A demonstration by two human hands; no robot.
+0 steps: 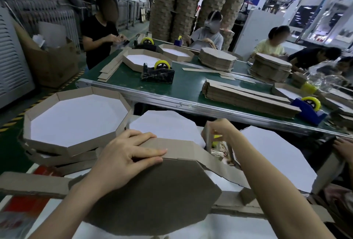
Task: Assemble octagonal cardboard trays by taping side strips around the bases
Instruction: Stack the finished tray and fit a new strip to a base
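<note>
The brown octagonal cardboard base (152,196) lies plain side up, close in front of the person, on top of white sheets. A brown cardboard side strip (183,147) is bent along its far edges and runs down to the right. The left hand (126,160) rests on the far left corner of the base, its fingers laid nearly straight over the strip and its thumb flat on the base, pressing the two together. The right hand (221,131) reaches beyond the base with its fingers curled down by a half-hidden yellow tape roll (215,137); I cannot tell what it pinches. To the left is a stack of finished white-lined octagonal trays (76,124). Beyond them, the green conveyor table (191,84) carries a black tape dispenser (157,73), a blue tape dispenser (309,110) and a pile of flat cardboard strips (248,97)
</note>
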